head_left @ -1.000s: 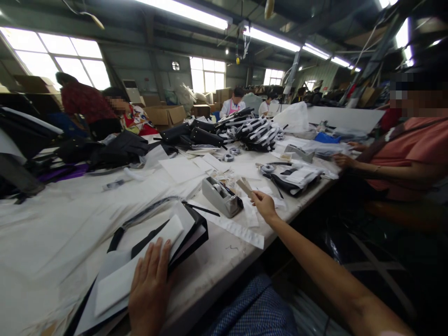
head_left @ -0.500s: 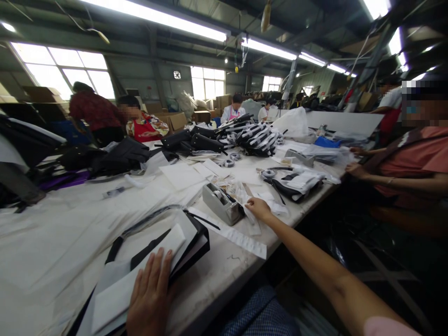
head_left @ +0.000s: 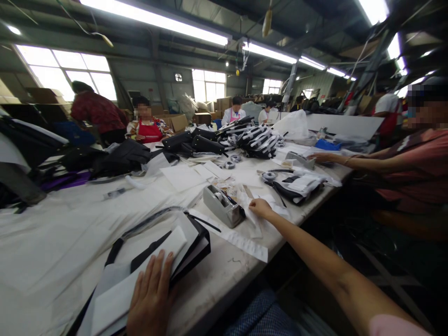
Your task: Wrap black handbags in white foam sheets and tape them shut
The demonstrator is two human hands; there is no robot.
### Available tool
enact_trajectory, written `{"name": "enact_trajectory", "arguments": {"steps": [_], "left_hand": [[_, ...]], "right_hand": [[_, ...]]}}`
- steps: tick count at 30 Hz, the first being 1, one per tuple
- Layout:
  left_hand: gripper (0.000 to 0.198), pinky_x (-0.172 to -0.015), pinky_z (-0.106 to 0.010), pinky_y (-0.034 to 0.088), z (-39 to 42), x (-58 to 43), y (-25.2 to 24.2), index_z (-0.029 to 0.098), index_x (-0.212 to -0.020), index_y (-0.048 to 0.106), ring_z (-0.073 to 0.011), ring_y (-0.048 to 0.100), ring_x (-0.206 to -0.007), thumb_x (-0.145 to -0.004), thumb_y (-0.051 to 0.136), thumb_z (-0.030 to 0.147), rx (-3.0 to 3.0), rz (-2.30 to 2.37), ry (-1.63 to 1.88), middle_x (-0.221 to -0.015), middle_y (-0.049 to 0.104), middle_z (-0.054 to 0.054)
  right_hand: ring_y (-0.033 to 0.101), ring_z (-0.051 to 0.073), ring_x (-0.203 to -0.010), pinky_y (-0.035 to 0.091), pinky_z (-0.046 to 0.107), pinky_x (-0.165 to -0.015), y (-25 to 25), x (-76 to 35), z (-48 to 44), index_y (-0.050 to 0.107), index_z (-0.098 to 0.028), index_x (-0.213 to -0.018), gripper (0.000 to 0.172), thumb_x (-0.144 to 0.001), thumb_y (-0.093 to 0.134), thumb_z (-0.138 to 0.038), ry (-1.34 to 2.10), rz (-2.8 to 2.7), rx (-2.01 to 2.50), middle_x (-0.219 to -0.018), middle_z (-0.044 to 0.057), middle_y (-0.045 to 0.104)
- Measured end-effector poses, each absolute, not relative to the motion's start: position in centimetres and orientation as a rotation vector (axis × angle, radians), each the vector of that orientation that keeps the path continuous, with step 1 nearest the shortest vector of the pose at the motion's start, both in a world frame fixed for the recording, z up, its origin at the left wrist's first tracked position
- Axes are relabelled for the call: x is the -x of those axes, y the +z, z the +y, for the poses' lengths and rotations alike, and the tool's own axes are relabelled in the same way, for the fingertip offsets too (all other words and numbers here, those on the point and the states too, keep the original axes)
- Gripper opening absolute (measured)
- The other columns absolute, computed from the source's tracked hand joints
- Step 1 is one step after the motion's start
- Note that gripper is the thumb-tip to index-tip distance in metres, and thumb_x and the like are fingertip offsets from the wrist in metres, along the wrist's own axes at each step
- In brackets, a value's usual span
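Observation:
My left hand (head_left: 152,289) lies with its fingers spread on a folded white sheet (head_left: 119,292), which rests on a black bag (head_left: 199,249) with paper around it. The bag's strap (head_left: 140,225) curves up behind it, partly wrapped in clear film. My right hand (head_left: 259,207) is closed just right of a grey tape dispenser (head_left: 224,207), fingertips pinched at its cutting end; what they hold is too small to make out. A printed white strip (head_left: 245,243) lies in front of the dispenser.
A second black bag with white wrapping (head_left: 297,184) lies beyond my right hand. Wrapped black straps (head_left: 257,140) are heaped at the back centre. A person's arm (head_left: 364,163) reaches over the table from the right. Dark bags (head_left: 122,156) lie at the left.
My right hand has shifted slightly right, away from the dispenser. My left hand stays on the sheet. The person at the right has reached further over the table.

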State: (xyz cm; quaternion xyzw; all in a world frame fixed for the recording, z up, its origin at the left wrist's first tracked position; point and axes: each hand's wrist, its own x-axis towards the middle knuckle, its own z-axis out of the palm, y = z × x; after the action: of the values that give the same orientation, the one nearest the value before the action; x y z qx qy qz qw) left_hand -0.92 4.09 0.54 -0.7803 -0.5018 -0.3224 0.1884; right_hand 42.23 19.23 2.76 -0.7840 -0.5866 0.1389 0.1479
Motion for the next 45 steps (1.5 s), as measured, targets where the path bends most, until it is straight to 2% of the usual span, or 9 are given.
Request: {"name": "enact_trajectory", "arguments": {"steps": [13, 21, 25, 28, 31, 35, 39, 42, 45], "left_hand": [[0.062, -0.116, -0.047, 0.027, 4.2, 1.3, 0.0, 0.025, -0.155, 0.018, -0.0294, 0.037, -0.141, -0.098, 0.039, 0.025, 2.188, -1.407, -0.869, -0.154, 0.040, -0.010], [0.064, -0.114, -0.048, 0.032, 4.5, 1.5, 0.1, 0.025, -0.155, 0.019, -0.0301, 0.039, -0.140, -0.096, 0.042, 0.026, 2.174, -1.414, -0.896, -0.153, 0.040, -0.010], [0.063, -0.113, -0.050, 0.033, 4.4, 1.8, 0.6, 0.027, -0.155, 0.018, -0.0310, 0.038, -0.140, -0.096, 0.041, 0.027, 2.192, -1.456, -0.957, -0.155, 0.038, -0.011], [0.063, -0.113, -0.052, 0.033, 4.3, 1.8, 1.2, 0.026, -0.155, 0.018, -0.0318, 0.038, -0.140, -0.097, 0.041, 0.030, 2.183, -1.483, -1.029, -0.155, 0.037, -0.011], [0.063, -0.113, -0.052, 0.034, 4.1, 1.7, 2.0, 0.026, -0.155, 0.019, -0.0316, 0.039, -0.139, -0.097, 0.042, 0.032, 2.170, -1.498, -1.079, -0.155, 0.038, -0.011], [0.064, -0.112, -0.051, 0.036, 3.9, 1.5, 2.7, 0.025, -0.155, 0.020, -0.0314, 0.040, -0.139, -0.097, 0.047, 0.032, 2.148, -1.532, -1.088, -0.153, 0.040, -0.012], [0.069, -0.112, -0.050, 0.037, 3.7, 1.6, 3.3, 0.024, -0.155, 0.018, -0.0307, 0.040, -0.138, -0.095, 0.051, 0.028, 2.131, -1.566, -1.080, -0.153, 0.041, -0.013], [0.073, -0.112, -0.048, 0.037, 3.7, 1.8, 3.5, 0.023, -0.155, 0.019, -0.0300, 0.039, -0.139, -0.093, 0.056, 0.025, 2.100, -1.617, -1.089, -0.152, 0.042, -0.013], [0.074, -0.113, -0.047, 0.036, 3.7, 1.8, 3.6, 0.022, -0.155, 0.021, -0.0300, 0.039, -0.139, -0.091, 0.059, 0.025, 2.079, -1.641, -1.105, -0.151, 0.042, -0.014]], "right_hand": [[0.065, 0.020, -0.090, 0.049, 0.034, -0.085, 6.4, -41.4, 22.1, 0.065, -0.015, -0.086, 0.015, -0.089, 0.061, -0.028, 0.318, -1.422, 1.924, -0.089, 0.006, 0.069], [0.059, 0.013, -0.061, 0.048, 0.022, -0.055, 11.9, -37.2, 22.2, 0.052, -0.016, -0.120, 0.038, -0.097, 0.041, -0.044, 0.614, -1.258, 1.536, -0.081, 0.002, 0.064], [0.050, 0.010, -0.052, 0.039, 0.019, -0.046, 10.2, -32.0, 17.1, 0.058, -0.018, -0.122, 0.046, -0.089, 0.056, -0.049, 0.820, -1.331, 1.406, -0.071, -0.001, 0.061], [0.038, 0.008, -0.045, 0.028, 0.018, -0.042, 7.2, -28.4, 12.5, 0.057, -0.017, -0.132, 0.051, -0.088, 0.059, -0.042, 0.968, -1.417, 1.354, -0.056, -0.007, 0.047], [0.036, 0.009, -0.045, 0.030, 0.019, -0.046, 4.1, -25.6, 8.9, 0.053, -0.016, -0.139, 0.052, -0.090, 0.056, -0.034, 0.992, -1.592, 1.372, -0.052, -0.008, 0.040], [0.058, 0.016, -0.061, 0.045, 0.025, -0.062, 2.3, -22.9, 5.7, 0.055, -0.018, -0.138, 0.050, -0.089, 0.052, -0.024, 0.817, -2.039, 1.425, -0.065, 0.000, 0.062], [0.066, 0.023, -0.071, 0.047, 0.029, -0.065, 3.9, -22.0, 4.0, 0.063, -0.029, -0.130, 0.043, -0.088, 0.061, -0.040, 0.796, -2.539, 1.380, -0.077, 0.005, 0.072], [0.066, 0.022, -0.071, 0.046, 0.028, -0.064, 5.2, -22.3, 4.0, 0.072, -0.030, -0.115, 0.036, -0.090, 0.058, -0.053, 0.799, -2.444, 1.384, -0.075, 0.003, 0.072], [0.066, 0.019, -0.080, 0.049, 0.029, -0.074, 4.8, -22.4, 5.0, 0.074, -0.021, -0.098, 0.030, -0.098, 0.050, -0.039, 0.616, -2.174, 1.420, -0.086, 0.006, 0.072]]}}
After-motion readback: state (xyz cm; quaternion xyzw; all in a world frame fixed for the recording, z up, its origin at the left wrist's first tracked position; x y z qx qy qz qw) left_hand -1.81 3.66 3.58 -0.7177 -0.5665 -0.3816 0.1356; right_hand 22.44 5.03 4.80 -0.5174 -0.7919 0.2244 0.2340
